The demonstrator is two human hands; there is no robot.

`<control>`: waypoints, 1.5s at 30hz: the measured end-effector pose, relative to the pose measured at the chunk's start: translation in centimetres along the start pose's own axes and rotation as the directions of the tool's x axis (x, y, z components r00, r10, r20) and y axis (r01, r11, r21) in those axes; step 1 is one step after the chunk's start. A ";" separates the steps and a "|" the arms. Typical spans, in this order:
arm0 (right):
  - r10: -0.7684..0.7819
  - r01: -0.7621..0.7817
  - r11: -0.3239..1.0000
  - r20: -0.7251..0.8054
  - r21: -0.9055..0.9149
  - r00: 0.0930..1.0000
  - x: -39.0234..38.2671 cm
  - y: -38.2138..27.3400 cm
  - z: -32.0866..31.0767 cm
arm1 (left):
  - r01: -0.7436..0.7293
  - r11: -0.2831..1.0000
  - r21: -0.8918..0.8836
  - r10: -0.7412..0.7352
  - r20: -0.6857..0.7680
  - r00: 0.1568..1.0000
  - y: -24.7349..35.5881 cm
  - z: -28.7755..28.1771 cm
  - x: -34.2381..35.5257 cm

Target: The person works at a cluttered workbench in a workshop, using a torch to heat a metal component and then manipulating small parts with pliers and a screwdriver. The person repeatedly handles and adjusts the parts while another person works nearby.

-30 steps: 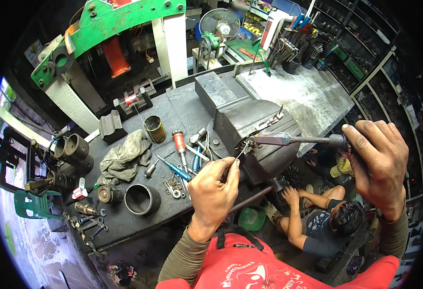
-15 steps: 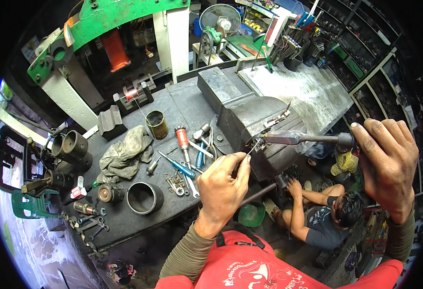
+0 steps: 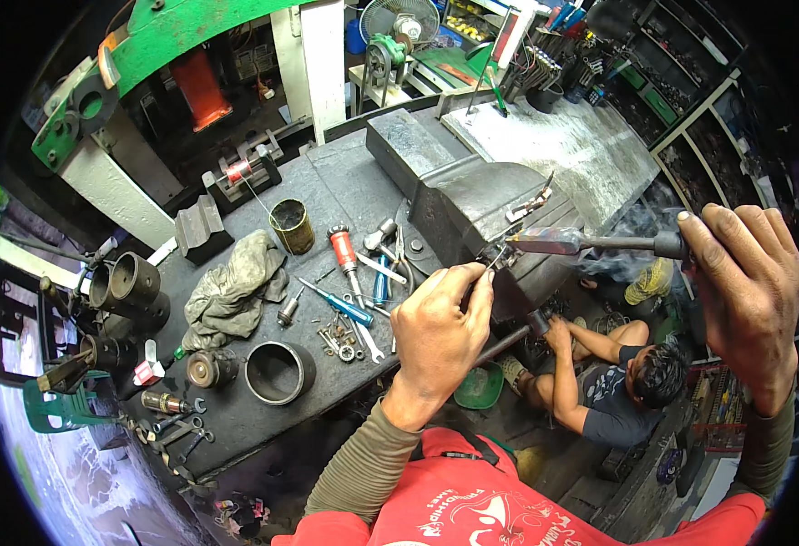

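My right hand [image 3: 747, 296] is closed round the handle end of a soldering iron [image 3: 545, 241] with a broad, discoloured tip. The tip meets a small metal part [image 3: 498, 253] at the vise [image 3: 477, 205], and smoke drifts near the iron's shaft. My left hand [image 3: 440, 323] pinches a thin wire between thumb and forefinger, its end close to the iron's tip. Another small metal piece [image 3: 531, 207] stands on top of the vise. Exactly how the part is held is too small to make out.
On the dark bench lie a rag [image 3: 234, 289], an open can [image 3: 291, 226], a metal cylinder [image 3: 278, 373], a blue-handled screwdriver [image 3: 345, 307] and several spanners. A red spool [image 3: 236, 171] sits farther back. Another person [image 3: 613, 387] crouches below the vise, right of a green basin [image 3: 480, 387].
Both hands and the iron have shifted slightly right in the picture, while the bench things have shifted too as the view moved. The iron's tip stays at the small part.
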State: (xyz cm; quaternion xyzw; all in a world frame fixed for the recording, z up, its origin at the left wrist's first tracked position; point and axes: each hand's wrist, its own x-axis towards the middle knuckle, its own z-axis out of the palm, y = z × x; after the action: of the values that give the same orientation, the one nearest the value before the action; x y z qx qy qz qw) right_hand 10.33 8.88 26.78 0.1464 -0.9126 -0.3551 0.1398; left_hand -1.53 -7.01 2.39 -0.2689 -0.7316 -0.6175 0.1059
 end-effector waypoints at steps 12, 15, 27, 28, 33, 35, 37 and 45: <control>0.039 -0.034 0.998 0.138 -0.045 0.990 0.4 -0.6 -1.0 | 0.198 0.967 -0.160 -0.196 0.027 0.980 -1.1 0.4 -1.0; 0.014 -0.010 0.999 0.110 -0.032 0.994 0.5 -0.3 -1.0 | 0.294 0.923 -0.249 -0.283 0.080 0.956 -1.2 1.6 -3.1; -0.143 0.144 0.989 -0.032 0.032 0.989 0.3 2.1 0.6 | 0.312 0.845 -0.434 -0.442 -0.238 0.865 -0.7 10.2 -5.5; -0.156 0.157 0.987 -0.032 0.024 0.987 0.2 2.4 0.9 | 0.313 0.846 -0.433 -0.449 -0.259 0.855 -0.6 10.5 -5.4; -0.235 0.240 0.969 -0.078 0.060 0.969 -0.2 4.0 1.9 | 0.294 0.870 -0.395 -0.447 -0.384 0.808 -0.3 11.9 -4.7; -0.243 0.247 0.968 -0.081 0.049 0.967 -0.5 4.4 2.3 | 0.303 0.867 -0.397 -0.463 -0.412 0.785 0.0 12.5 -4.4; -0.253 0.258 0.965 -0.102 0.041 0.962 -0.7 4.6 2.7 | 0.293 0.868 -0.402 -0.465 -0.446 0.765 0.6 13.1 -4.2; -0.271 0.286 0.957 -0.185 0.058 0.945 -0.8 5.3 4.1 | 0.332 0.817 -0.472 -0.540 -0.422 0.728 1.5 13.5 -3.0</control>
State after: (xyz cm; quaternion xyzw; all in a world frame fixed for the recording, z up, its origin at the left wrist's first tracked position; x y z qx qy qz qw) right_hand 8.73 15.42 27.46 0.3103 -0.8810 -0.3185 0.1618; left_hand 4.11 5.32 -0.68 0.0838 -0.5864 -0.7989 0.1042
